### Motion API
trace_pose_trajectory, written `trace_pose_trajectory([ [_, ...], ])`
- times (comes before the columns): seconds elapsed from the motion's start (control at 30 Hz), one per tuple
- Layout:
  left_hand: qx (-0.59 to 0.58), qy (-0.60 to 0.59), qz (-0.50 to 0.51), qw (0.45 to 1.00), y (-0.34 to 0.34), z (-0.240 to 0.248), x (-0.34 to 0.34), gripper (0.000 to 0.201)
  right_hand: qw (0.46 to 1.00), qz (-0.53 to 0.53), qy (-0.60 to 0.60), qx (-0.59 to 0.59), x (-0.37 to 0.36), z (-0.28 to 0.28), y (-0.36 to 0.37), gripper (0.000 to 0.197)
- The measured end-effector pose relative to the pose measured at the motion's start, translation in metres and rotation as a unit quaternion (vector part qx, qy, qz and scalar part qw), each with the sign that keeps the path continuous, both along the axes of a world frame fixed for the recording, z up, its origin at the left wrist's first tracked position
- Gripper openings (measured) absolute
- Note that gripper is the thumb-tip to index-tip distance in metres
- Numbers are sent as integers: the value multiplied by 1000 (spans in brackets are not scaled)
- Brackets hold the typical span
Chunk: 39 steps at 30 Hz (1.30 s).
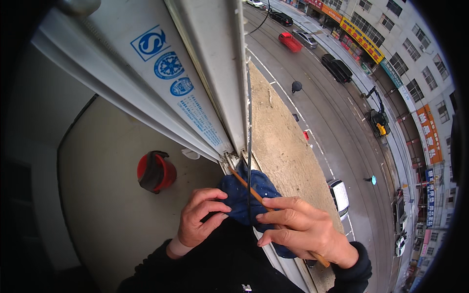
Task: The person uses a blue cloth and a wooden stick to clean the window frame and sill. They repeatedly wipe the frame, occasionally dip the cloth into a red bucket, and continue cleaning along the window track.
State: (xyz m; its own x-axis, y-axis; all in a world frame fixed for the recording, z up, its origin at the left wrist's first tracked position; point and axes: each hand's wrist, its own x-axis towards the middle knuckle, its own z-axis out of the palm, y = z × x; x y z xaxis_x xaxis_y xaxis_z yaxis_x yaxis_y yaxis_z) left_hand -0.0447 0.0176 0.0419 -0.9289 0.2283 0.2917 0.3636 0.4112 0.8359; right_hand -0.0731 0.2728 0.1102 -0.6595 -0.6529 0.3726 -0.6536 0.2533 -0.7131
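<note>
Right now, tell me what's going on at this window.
The right hand grips a wooden stick, its far tip at the window track. A dark blue cloth lies bunched beneath the stick; the left hand is at the cloth's edge, its grip unclear. A red bucket stands on the floor to the left.

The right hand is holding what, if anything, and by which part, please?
The right hand holds the brown stick by its lower half, short of the end.

Blue logos (169, 66) and tiny print (196, 111) down the white window sash (119, 39). Yellow, orange and blue shop signs (361, 40) across the street (322, 107).
</note>
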Motion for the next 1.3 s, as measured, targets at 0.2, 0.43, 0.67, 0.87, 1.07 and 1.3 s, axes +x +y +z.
trace_pose_trajectory([
  [0.2,-3,0,8,1000,1,-2,1,21,998,-17,36,-45,-13,-17,-16,17],
  [0.43,7,-10,1,1000,0,-4,0,21,998,-9,-44,-41,-9,1,3,13],
  [0.67,14,-5,1,1000,1,-6,-1,21,998,-33,-8,-47,-18,-9,-9,13],
  [0.87,20,-1,0,1000,1,-6,-2,22,998,-36,-13,-42,-7,4,0,12],
  [1.07,23,2,3,1000,2,-6,-1,21,997,-44,31,-46,-16,-10,-12,14],
  [1.3,19,3,-2,1000,1,-7,-2,21,999,-19,-46,-3,-10,17,2,13],
])
